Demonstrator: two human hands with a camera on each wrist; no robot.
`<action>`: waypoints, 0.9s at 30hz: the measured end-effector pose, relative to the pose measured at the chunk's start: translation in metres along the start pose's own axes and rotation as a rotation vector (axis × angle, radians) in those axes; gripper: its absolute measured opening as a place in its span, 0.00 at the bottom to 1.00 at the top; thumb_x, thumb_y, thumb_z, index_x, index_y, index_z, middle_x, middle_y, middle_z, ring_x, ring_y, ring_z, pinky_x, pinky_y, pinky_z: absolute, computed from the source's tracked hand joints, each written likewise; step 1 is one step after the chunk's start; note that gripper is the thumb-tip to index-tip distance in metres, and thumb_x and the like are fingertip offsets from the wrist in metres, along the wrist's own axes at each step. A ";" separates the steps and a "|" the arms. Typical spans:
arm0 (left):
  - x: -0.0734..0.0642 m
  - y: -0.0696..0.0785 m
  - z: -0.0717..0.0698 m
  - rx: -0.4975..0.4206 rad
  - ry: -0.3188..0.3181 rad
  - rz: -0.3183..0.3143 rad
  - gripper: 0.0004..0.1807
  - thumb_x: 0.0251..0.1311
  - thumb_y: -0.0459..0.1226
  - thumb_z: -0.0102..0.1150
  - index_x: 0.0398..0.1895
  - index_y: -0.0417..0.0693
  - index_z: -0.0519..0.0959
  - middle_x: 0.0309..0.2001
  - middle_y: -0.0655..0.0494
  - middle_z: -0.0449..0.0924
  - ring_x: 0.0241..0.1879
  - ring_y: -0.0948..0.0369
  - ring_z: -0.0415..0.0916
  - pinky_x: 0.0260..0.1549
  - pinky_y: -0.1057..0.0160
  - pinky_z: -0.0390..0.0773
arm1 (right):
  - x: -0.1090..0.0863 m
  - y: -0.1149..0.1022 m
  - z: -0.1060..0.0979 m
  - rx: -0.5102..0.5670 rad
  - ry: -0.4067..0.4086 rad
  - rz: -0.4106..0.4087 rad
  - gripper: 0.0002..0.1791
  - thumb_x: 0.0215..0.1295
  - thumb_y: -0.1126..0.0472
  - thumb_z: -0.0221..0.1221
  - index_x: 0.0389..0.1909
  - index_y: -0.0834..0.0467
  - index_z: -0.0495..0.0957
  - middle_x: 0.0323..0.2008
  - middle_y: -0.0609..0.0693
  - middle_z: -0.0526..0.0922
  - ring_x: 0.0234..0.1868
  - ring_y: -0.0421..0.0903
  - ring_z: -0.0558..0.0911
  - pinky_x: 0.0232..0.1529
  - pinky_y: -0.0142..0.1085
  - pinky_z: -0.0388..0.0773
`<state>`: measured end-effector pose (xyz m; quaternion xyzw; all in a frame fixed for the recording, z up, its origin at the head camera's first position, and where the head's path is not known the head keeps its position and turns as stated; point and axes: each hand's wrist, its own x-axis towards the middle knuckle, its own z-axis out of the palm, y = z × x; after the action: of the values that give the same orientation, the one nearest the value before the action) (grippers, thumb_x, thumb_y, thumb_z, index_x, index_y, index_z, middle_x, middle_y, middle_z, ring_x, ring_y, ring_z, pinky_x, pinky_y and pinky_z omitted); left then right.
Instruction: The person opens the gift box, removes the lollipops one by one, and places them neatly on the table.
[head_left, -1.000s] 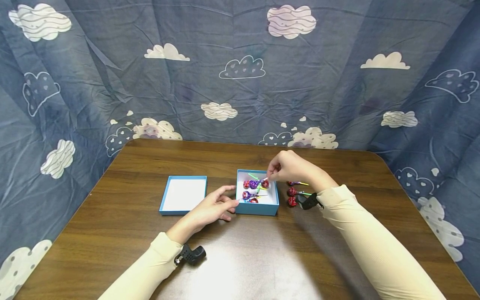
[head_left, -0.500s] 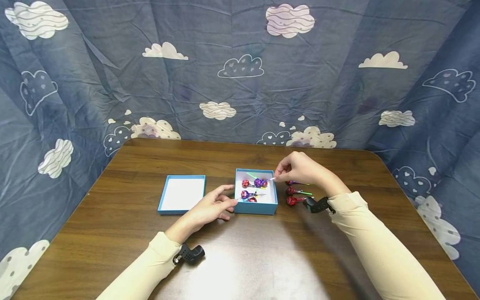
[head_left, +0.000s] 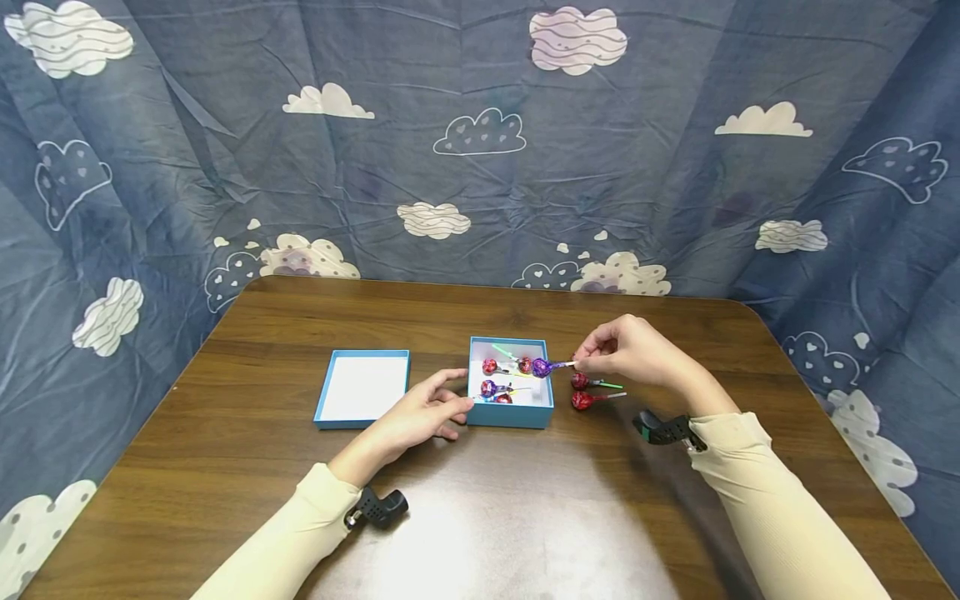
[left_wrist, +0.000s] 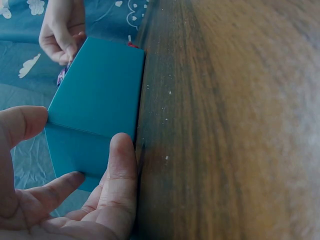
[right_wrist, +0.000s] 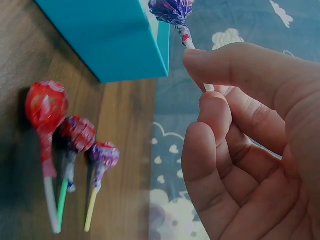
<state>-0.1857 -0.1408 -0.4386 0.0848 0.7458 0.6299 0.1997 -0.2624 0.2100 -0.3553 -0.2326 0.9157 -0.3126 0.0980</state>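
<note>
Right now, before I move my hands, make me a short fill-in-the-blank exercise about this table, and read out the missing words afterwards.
1. The left hand touches the box, while the right hand holds a purple lollipop by its ____.
2. In the right wrist view, ____ lollipops lie on the table.
3. Of those, the middle lollipop has a ____ stick.
4. In the head view, the lid lies to the ____ of the box.

Missing words: stick; three; green; left.

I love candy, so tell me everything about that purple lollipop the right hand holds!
The purple lollipop has a round end in shiny, crinkled wrapping, gathered around a white stick. The right hand pinches the stick, holding it sideways; in the head view, the round end overlaps the edge of the blue box.
</note>
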 end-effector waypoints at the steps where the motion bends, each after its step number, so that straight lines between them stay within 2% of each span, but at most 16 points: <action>1: 0.000 0.000 0.000 0.000 0.000 0.000 0.35 0.78 0.42 0.61 0.83 0.44 0.61 0.51 0.42 0.82 0.47 0.56 0.84 0.44 0.59 0.91 | -0.003 0.002 0.000 0.002 0.007 0.002 0.03 0.63 0.59 0.75 0.33 0.53 0.91 0.27 0.48 0.88 0.25 0.33 0.75 0.28 0.28 0.73; 4: 0.000 0.000 0.000 -0.001 -0.001 -0.001 0.35 0.78 0.42 0.60 0.83 0.44 0.61 0.51 0.42 0.82 0.48 0.56 0.84 0.44 0.59 0.91 | -0.012 0.008 -0.002 0.010 0.019 0.001 0.03 0.63 0.59 0.74 0.34 0.53 0.91 0.27 0.48 0.88 0.25 0.32 0.73 0.27 0.28 0.70; 13: 0.001 0.000 0.000 -0.002 -0.001 0.000 0.36 0.78 0.42 0.61 0.83 0.44 0.61 0.50 0.43 0.82 0.48 0.56 0.84 0.45 0.59 0.91 | -0.035 0.024 -0.006 0.043 0.040 0.027 0.04 0.66 0.60 0.72 0.35 0.57 0.90 0.28 0.48 0.88 0.26 0.32 0.75 0.29 0.28 0.74; 21: -0.001 0.001 -0.001 0.004 -0.005 0.000 0.36 0.78 0.42 0.60 0.83 0.44 0.61 0.51 0.42 0.82 0.48 0.56 0.85 0.45 0.59 0.91 | -0.044 0.042 0.000 0.108 0.000 0.028 0.04 0.65 0.62 0.72 0.36 0.59 0.90 0.23 0.40 0.80 0.24 0.32 0.73 0.25 0.28 0.72; 27: 0.000 0.000 0.000 0.003 -0.006 0.003 0.36 0.78 0.42 0.60 0.83 0.44 0.61 0.51 0.43 0.82 0.48 0.56 0.84 0.44 0.59 0.91 | -0.049 0.051 0.004 0.142 -0.047 0.032 0.04 0.66 0.62 0.71 0.37 0.60 0.90 0.24 0.42 0.82 0.25 0.33 0.75 0.27 0.29 0.76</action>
<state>-0.1855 -0.1412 -0.4380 0.0880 0.7462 0.6286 0.2008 -0.2367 0.2671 -0.3883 -0.2175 0.8924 -0.3694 0.1406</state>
